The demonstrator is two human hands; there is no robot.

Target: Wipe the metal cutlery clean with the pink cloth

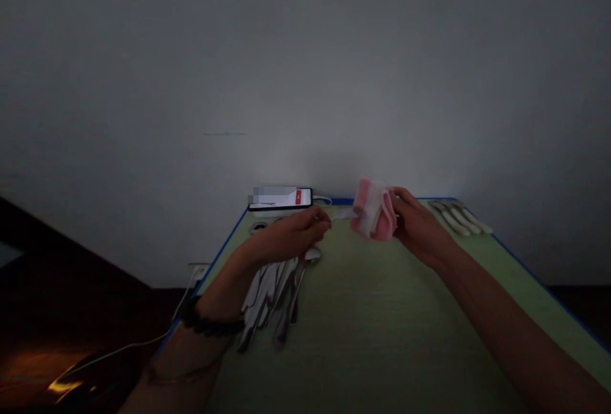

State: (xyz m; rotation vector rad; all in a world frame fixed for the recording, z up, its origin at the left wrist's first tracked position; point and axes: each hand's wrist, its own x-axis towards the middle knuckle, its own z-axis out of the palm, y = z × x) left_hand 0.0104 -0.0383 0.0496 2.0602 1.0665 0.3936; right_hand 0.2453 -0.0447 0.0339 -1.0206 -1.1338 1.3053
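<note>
My left hand (308, 226) is closed, its fingertips pinching one end of a flat metal piece of cutlery (342, 213). The far end of that piece runs into a folded pink-and-white cloth (372, 210), so its kind is hidden. My right hand (417, 226) grips the cloth from the right, fingers bent around its edge. Both hands are above the table. Under my left wrist lies a loose pile of metal cutlery (270, 293), partly covered by the arm. A spoon (312, 254) shows its bowl at the pile's upper right.
At the table's back left a lit phone (281, 198) leans near the wall, with a white cable (323, 199) attached. Several white-handled pieces of cutlery (461, 218) lie side by side at the back right. The pale green table (382, 331) has a blue edge and meets a grey wall (334, 70).
</note>
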